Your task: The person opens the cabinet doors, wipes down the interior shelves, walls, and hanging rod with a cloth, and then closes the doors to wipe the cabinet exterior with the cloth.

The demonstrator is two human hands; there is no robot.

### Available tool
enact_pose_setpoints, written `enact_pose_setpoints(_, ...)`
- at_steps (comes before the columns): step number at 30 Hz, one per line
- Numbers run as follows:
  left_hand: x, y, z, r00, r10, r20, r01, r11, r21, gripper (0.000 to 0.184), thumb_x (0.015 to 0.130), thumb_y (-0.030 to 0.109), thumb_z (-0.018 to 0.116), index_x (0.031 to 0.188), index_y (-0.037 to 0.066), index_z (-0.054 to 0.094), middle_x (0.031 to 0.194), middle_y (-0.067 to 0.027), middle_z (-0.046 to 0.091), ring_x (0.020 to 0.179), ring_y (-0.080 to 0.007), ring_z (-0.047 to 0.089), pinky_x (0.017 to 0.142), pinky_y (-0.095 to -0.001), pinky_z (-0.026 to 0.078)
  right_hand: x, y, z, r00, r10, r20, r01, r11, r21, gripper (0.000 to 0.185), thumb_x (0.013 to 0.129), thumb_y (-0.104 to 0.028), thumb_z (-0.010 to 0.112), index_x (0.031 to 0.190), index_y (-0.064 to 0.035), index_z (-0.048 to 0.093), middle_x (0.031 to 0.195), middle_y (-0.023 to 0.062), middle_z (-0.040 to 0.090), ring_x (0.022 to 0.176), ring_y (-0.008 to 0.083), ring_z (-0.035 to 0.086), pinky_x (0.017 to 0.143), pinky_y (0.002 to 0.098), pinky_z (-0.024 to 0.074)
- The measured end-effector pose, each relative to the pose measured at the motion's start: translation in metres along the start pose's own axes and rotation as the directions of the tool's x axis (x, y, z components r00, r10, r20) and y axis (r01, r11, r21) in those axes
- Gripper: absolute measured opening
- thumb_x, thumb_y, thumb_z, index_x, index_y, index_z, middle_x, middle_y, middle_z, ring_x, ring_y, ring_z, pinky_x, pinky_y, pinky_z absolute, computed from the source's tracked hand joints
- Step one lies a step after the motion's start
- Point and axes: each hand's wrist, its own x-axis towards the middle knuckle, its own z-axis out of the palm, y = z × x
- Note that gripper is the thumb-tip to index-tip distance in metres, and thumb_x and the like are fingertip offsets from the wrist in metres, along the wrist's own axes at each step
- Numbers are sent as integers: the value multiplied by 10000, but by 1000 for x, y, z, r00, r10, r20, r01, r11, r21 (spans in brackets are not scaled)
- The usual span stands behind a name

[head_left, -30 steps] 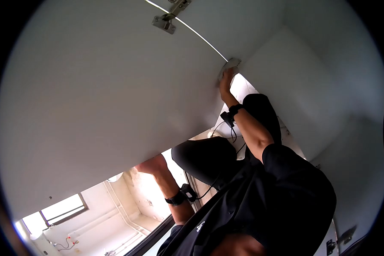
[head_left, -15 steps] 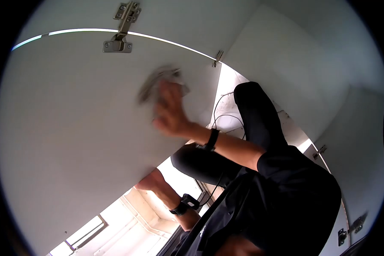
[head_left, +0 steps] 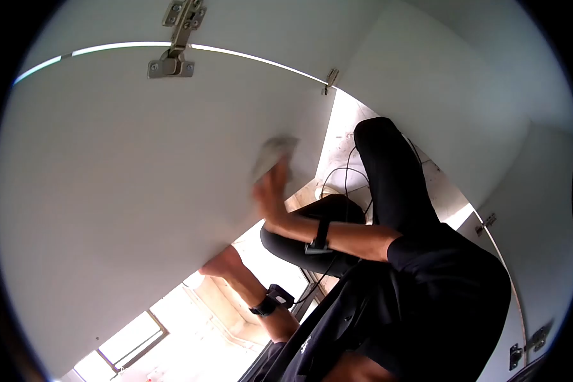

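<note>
A grey-white cloth (head_left: 275,156), blurred by motion, lies under my right hand (head_left: 274,188), whose fingers press it against the inner face of a pale cabinet door (head_left: 134,172). The cloth is near the door's right-hand end. My left hand (head_left: 226,262) is at the lower edge of the same door and grips it there; part of its fingers is hidden by the panel. Each wrist wears a black band, and a small dark box (head_left: 279,295) with a cable sits at the left one.
Metal hinges (head_left: 172,67) join the door to the pale cabinet panel above it. A second hinge (head_left: 330,79) is near the right corner. My bent legs (head_left: 391,165) in black trousers are beside the door, with thin cables (head_left: 347,169) by them. A bright window (head_left: 134,340) shows below.
My right hand has slid the cloth down and to the right along the door, towards its lower right corner. The left hand stays at the door's edge.
</note>
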Motion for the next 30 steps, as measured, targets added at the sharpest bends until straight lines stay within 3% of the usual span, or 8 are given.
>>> enact_pose_setpoints(3,-7,5,-2,984,75,-161,-24,955,296,544,1085,350,343,1476,-13,450,1488,-162,502,1372,-316,471,1149,-459,399,-10,-105,-17,844,-523,119,476,832,284,222,830,-277,767,968,-146,651,1655,249,148,1474,618,59,1084,835,75)
enact_pose_setpoints(4,-24,-3,11,962,178,207,-185,983,17,551,1084,351,365,1495,-10,420,1520,-167,468,1392,-318,448,1142,-459,416,-5,-128,-14,760,-636,133,567,749,342,252,815,-325,792,1022,-243,675,1664,137,222,1506,549,76,1132,791,108)
enact_pose_setpoints(10,0,10,-12,945,-109,308,197,942,-271,548,1070,348,412,1492,-1,429,1532,-155,461,1411,-316,422,1168,-488,369,34,-59,-8,621,-776,109,755,630,181,274,892,-501,684,1077,-298,676,1651,95,285,1534,454,131,1184,702,85)
enact_pose_setpoints(13,-6,5,12,982,-82,-169,69,994,-84,539,1078,362,367,1460,-3,474,1511,-141,489,1382,-312,454,1169,-482,349,32,70,-24,941,-339,-17,339,936,92,735,1005,-442,518,1485,82,329,1621,364,94,1525,519,26,1210,658,30)
enact_pose_setpoints(14,-3,2,4,983,-75,-169,60,994,-89,539,1078,362,367,1460,-3,474,1511,-141,489,1382,-312,454,1169,-482,349,24,102,-20,997,58,47,-54,995,-82,772,1044,-366,417,1596,50,75,1665,306,13,1535,504,4,1246,578,53)
enact_pose_setpoints(17,0,1,-16,998,-43,50,48,993,-112,556,1076,383,351,1460,-1,472,1504,-136,494,1383,-311,448,1182,-488,322,5,238,24,704,709,41,-701,685,198,777,1086,-492,263,1603,41,35,1703,198,-9,1575,309,-2,1269,420,23)
enact_pose_setpoints(19,-3,2,13,990,-22,-140,20,1000,-17,564,1089,386,297,1464,-4,458,1498,-125,493,1370,-300,460,1166,-440,361,29,126,-11,575,817,-49,-662,500,558,543,1093,-357,264,1429,30,446,1372,167,506,1231,268,522,1027,430,446)
enact_pose_setpoints(30,2,-6,-19,996,88,-25,-87,996,36,505,1084,347,340,1396,-15,506,1407,-135,551,1303,-297,515,1120,-452,410,4,-18,-16,222,536,815,-838,-323,440,361,1057,-340,279,911,-72,470,855,106,525,730,236,522,615,396,428)
